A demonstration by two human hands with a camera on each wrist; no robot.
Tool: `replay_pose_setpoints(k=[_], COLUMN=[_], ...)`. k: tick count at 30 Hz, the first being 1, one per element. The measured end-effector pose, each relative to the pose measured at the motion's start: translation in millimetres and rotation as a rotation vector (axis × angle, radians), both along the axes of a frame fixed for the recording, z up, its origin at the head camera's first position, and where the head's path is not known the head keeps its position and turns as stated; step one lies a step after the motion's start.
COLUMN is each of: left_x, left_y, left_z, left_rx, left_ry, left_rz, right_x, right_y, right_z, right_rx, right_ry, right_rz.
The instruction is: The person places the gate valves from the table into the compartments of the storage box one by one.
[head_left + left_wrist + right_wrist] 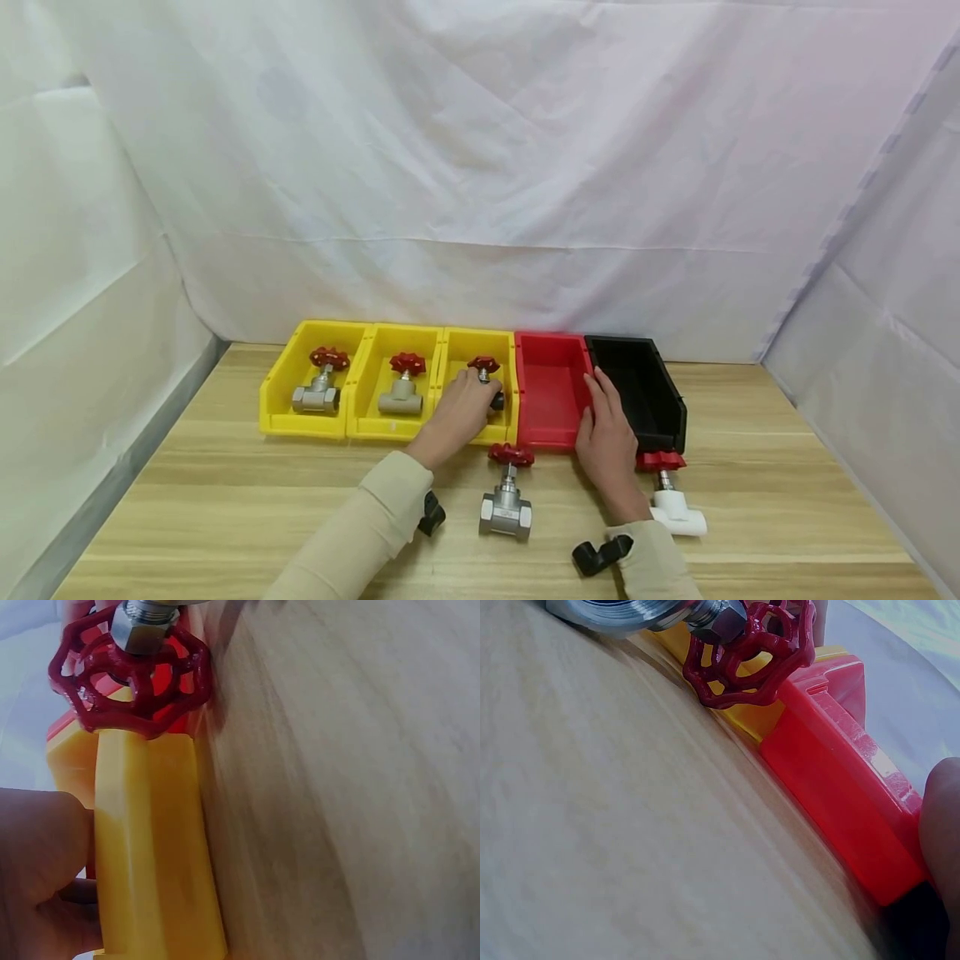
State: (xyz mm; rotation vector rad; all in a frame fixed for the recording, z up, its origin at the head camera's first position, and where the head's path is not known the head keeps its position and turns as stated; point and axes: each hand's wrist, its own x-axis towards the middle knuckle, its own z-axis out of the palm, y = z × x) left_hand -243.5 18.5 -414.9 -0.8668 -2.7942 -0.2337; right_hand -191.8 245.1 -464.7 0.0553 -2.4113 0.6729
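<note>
In the head view my left hand [462, 406] reaches into the third yellow bin [457, 350]. Its curled fingers hold a valve with a black body and a red handwheel [483, 364]; the palm side is hidden. My right hand [609, 437] has its fingers fairly straight and rests on the adjoining walls of the red bin [551, 387] and the black bin [630, 383]. On the table between the forearms stands a steel gate valve [506, 508], its red handwheel [131, 675] looming large in the left wrist view.
Two more yellow bins at the left hold a steel valve [318, 392] and a beige valve [402, 396], both with red handwheels. Beside the right wrist lies a white valve [677, 510], partly behind the arm. A white cloth [480, 167] hangs behind the bins.
</note>
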Motion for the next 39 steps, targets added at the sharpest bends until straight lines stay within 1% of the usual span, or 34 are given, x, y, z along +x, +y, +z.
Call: replay_pose_setpoints(k=[5,11,27,35,39], left_x=[-0.8,-1.8,-1.4,-3.0,-2.9], left_y=[0.7,2.4,2.0,3.5,4.8], left_z=[-3.1,-5.4,-6.8,-6.5,-4.8], left_rx=[-0.015,-0.017,-0.018,-0.014,-0.009], left_ry=[0.001,0.010,0.027,-0.005,-0.047], left_rz=[0.013,0.027,0.036,0.054,0.072], right_x=[-0.4,-0.1,0.2,1.0,1.7], right_y=[0.0,0.3,-0.5,-1.1,-1.2], right_z=[-0.4,-0.1,0.3,1.7,2.4], right_rx=[0.007,0.008,0.013,0.003,0.002], right_ry=[0.045,0.036,0.031,0.011,-0.001], right_rz=[0.016,0.013,0.008,0.011,0.009])
